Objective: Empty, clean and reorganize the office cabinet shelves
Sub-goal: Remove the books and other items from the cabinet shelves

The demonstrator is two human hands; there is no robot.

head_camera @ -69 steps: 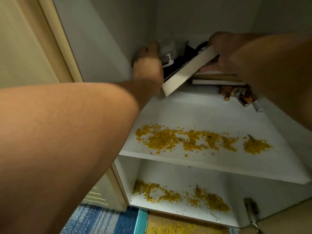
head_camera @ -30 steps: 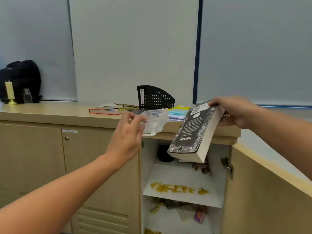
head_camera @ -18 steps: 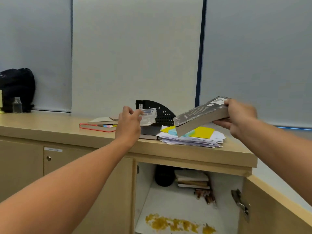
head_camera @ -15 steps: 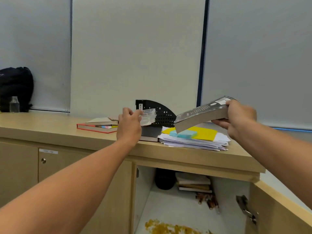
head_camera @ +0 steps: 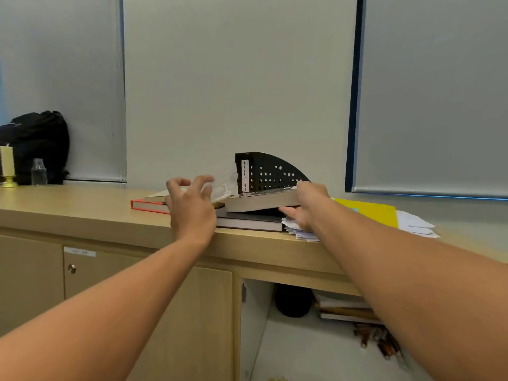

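I am gripping the paperback book [head_camera: 261, 200] with my right hand [head_camera: 305, 204], thumb on top and fingers underneath, laying it flat on the stacked books [head_camera: 247, 220] so the countertop [head_camera: 82, 207] takes the cabinet's contents. My left hand [head_camera: 191, 207] is hanging spread and loose beside the clear plastic container [head_camera: 224, 185], which is leaning against the black magazine holder [head_camera: 269, 173].

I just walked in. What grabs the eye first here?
Two bare arms reach to the countertop: the right hand grips a book over a stack, the left hand hovers by a clear plastic box. Behind stands a black magazine rack; below, an open cabinet.
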